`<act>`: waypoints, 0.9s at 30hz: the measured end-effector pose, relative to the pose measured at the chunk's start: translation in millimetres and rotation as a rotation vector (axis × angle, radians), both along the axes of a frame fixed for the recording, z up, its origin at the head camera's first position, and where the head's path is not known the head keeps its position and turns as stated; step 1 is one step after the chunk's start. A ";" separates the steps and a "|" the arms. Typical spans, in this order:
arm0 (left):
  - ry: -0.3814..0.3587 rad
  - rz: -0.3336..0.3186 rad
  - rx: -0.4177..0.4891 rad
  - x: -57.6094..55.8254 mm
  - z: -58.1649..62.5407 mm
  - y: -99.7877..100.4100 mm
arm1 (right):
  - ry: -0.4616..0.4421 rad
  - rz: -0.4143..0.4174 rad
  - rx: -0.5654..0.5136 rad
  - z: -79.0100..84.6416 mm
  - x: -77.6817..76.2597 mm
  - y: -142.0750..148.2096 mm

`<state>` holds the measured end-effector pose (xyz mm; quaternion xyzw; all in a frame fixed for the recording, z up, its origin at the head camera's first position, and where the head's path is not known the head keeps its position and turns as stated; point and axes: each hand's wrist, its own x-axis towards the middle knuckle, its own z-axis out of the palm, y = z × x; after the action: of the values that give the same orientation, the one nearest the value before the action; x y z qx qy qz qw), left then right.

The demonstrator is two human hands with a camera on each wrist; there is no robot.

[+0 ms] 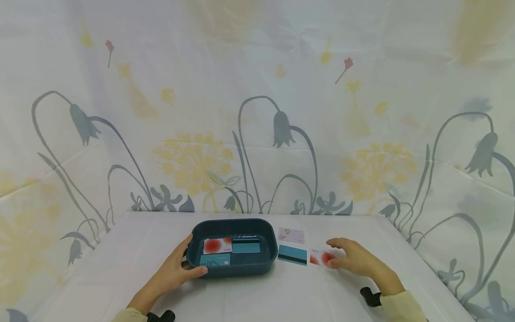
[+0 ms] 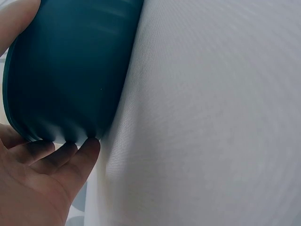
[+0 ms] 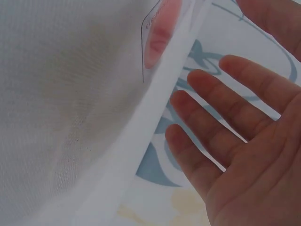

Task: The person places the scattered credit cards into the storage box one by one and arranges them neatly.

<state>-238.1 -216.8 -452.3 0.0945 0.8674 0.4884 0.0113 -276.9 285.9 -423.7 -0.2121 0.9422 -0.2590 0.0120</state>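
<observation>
My left hand point(image 1: 175, 268) holds the left end of a dark teal plastic tray point(image 1: 257, 269), its thumb at the front wall and its fingertips against the end wall in the left wrist view. Inside the tray lie a white card with red circles point(image 1: 217, 245), a teal card with a dark stripe point(image 1: 246, 245) and a plain teal card with a chip point(image 1: 215, 260). My right hand point(image 1: 359, 259) hovers by another white card with red circles point(image 1: 320, 258) on the table. In the right wrist view its fingers are spread and hold nothing.
Right of the tray, a teal card with a black stripe point(image 1: 292, 255) and a pale pink card point(image 1: 291, 235) lie on the white-covered table point(image 1: 314, 297). A flower-patterned curtain point(image 1: 257, 170) hangs behind the table's back edge.
</observation>
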 end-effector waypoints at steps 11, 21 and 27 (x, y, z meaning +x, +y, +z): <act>0.004 0.012 -0.016 0.0 0.7 0.9 | -0.019 0.026 0.067 -14.7 -4.9 -2.6; -0.002 0.022 -0.031 1.1 1.4 1.3 | 0.037 0.023 0.123 -15.8 -3.9 -7.2; 0.009 -0.007 0.001 1.1 2.5 0.8 | 0.054 0.034 0.123 -17.7 -3.6 -6.4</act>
<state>-237.0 -216.0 -449.8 0.0999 0.8670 0.4881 0.0089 -280.5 279.5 -441.4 -0.2340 0.9526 -0.1944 0.0041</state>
